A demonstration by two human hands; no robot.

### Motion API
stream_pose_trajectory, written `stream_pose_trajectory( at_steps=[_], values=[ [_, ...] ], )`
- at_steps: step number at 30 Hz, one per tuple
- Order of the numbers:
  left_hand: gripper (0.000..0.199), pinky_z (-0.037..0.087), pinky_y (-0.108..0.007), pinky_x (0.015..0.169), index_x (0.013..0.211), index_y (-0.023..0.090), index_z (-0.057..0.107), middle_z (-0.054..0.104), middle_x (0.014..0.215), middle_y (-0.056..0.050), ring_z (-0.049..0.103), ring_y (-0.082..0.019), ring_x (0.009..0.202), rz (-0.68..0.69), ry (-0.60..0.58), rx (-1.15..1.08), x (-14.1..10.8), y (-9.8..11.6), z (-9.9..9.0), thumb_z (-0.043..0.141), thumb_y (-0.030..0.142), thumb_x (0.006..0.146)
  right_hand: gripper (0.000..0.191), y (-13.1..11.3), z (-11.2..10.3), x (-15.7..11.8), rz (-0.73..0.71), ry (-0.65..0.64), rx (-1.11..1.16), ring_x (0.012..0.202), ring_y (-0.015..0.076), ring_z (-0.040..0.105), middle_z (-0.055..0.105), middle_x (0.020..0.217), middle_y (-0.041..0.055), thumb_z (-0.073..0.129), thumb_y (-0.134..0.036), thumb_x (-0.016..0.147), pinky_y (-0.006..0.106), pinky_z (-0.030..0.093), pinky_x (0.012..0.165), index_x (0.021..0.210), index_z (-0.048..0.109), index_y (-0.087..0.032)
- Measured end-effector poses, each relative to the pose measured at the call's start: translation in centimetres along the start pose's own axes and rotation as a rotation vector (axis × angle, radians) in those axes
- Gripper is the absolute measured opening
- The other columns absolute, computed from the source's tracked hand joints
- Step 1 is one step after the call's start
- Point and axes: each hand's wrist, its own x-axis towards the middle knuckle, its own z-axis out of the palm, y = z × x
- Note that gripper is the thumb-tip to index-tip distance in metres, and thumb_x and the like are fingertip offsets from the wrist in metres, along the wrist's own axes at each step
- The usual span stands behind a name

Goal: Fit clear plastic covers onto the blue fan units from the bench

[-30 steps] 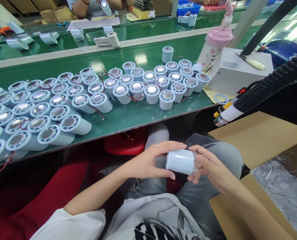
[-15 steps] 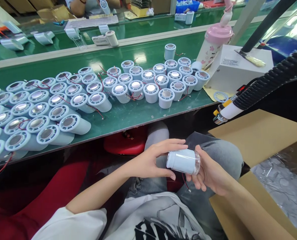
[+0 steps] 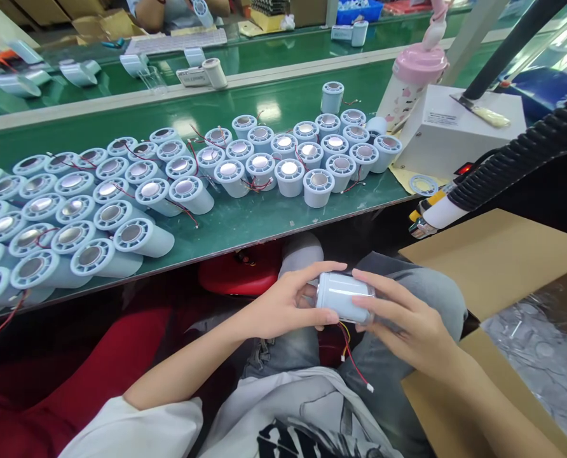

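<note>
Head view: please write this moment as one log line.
left hand: holding blue cylinder | right hand: holding same cylinder | wires: hanging below it

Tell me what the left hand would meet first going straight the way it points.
First, the pale blue cylinder, which the left hand touches; beyond it, likely the right hand holding the other end, though depth is unclear.

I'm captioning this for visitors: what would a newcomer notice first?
Pale-blue, round, plastic-looking cylinders crowd the flat green bench from left to centre. Below its edge, the bare left hand and right hand hold another pale-blue cylinder, thin red and yellow wires dangling beneath.
</note>
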Motion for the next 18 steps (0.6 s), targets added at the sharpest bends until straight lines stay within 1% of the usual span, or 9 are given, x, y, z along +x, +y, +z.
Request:
stream_pose_trajectory(
  at_steps=[2, 5, 7, 9, 11, 13, 14, 16, 18],
  values=[
    [0.072, 0.054, -0.038, 0.089, 0.140, 0.030, 0.040, 0.057, 0.126, -0.008, 0.061, -0.023, 0.106, 0.020, -0.017, 0.055, 0.1, 0.2, -0.2, 0.073, 0.030, 0.076, 0.053, -0.1, -0.1, 0.1, 0.155, -0.037, 0.152, 0.119, 0.0215, 0.056, 0.055, 0.135, 0.0005, 0.069, -0.013, 0.082, 0.034, 0.051, 0.098, 0.127, 0.056, -0.039],
    [0.075, 0.047, -0.037, 0.101, 0.140, 0.031, 0.043, 0.049, 0.139, -0.008, 0.053, -0.024, 0.121, 0.086, -0.041, 0.092, 0.2, 0.5, -0.5, 0.077, 0.023, 0.072, 0.050, -0.2, 0.0, 0.2, 0.437, -0.054, 0.578, 0.104, 0.0207, 0.065, 0.063, 0.124, 0.0021, 0.070, -0.026, 0.084, 0.031, 0.057, 0.084, 0.129, 0.054, -0.037],
    [0.075, 0.046, -0.037, 0.103, 0.141, 0.031, 0.041, 0.049, 0.140, -0.007, 0.053, -0.024, 0.122, 0.077, -0.067, 0.023, 0.2, 0.5, -0.6, 0.074, 0.020, 0.075, 0.046, -0.2, 0.0, 0.1, 0.522, -0.043, 0.715, 0.091, 0.0177, 0.068, 0.068, 0.114, 0.0012, 0.071, -0.027, 0.083, 0.028, 0.058, 0.077, 0.127, 0.057, -0.036],
    [0.077, 0.046, -0.037, 0.102, 0.143, 0.030, 0.038, 0.051, 0.138, -0.008, 0.054, -0.023, 0.122, 0.035, -0.087, -0.062, 0.3, 0.2, -0.7, 0.073, 0.017, 0.076, 0.047, 0.0, 0.0, 0.0, 0.562, -0.037, 0.709, 0.077, 0.0141, 0.067, 0.071, 0.103, -0.0008, 0.074, -0.024, 0.079, 0.024, 0.057, 0.070, 0.123, 0.062, -0.035],
    [0.081, 0.047, -0.037, 0.101, 0.145, 0.029, 0.035, 0.052, 0.138, -0.008, 0.055, -0.024, 0.121, -0.005, -0.102, -0.118, 0.4, -0.5, -0.5, 0.074, 0.016, 0.075, 0.047, 0.1, 0.2, -0.1, 0.595, -0.043, 0.656, 0.066, 0.0118, 0.065, 0.072, 0.084, -0.0039, 0.074, -0.019, 0.078, 0.022, 0.055, 0.067, 0.121, 0.064, -0.034],
    [0.084, 0.047, -0.036, 0.099, 0.145, 0.030, 0.033, 0.053, 0.136, -0.008, 0.056, -0.023, 0.118, -0.040, -0.115, -0.138, 0.6, -1.2, -0.3, 0.074, 0.016, 0.074, 0.046, 0.2, 0.7, -0.1, 0.639, -0.049, 0.609, 0.066, 0.0125, 0.065, 0.070, 0.072, -0.0056, 0.071, -0.017, 0.080, 0.023, 0.054, 0.069, 0.122, 0.063, -0.034],
    [0.084, 0.048, -0.035, 0.097, 0.146, 0.030, 0.032, 0.054, 0.135, -0.008, 0.058, -0.023, 0.115, -0.060, -0.115, -0.146, 0.7, -1.6, -0.2, 0.074, 0.017, 0.074, 0.045, 0.2, 1.0, 0.0, 0.655, -0.049, 0.593, 0.068, 0.0136, 0.066, 0.070, 0.072, -0.0051, 0.070, -0.019, 0.081, 0.024, 0.054, 0.070, 0.123, 0.063, -0.032],
    [0.078, 0.053, -0.031, 0.085, 0.146, 0.029, 0.032, 0.057, 0.131, -0.008, 0.063, -0.020, 0.103, -0.112, -0.097, -0.148, 0.9, -1.6, -0.3, 0.070, 0.024, 0.078, 0.046, 0.0, 1.7, 0.1, 0.657, -0.054, 0.600, 0.072, 0.0159, 0.067, 0.072, 0.083, -0.0016, 0.069, -0.029, 0.083, 0.028, 0.055, 0.072, 0.128, 0.059, -0.030],
    [0.069, 0.054, -0.027, 0.072, 0.142, 0.027, 0.039, 0.061, 0.125, -0.007, 0.065, -0.018, 0.091, -0.159, -0.068, -0.085, 1.2, -0.5, -1.5, 0.066, 0.032, 0.079, 0.052, 0.0, 1.5, 0.3, 0.600, -0.076, 0.599, 0.074, 0.0177, 0.067, 0.072, 0.097, 0.0030, 0.066, -0.042, 0.084, 0.031, 0.056, 0.072, 0.133, 0.054, -0.027]
  ],
)
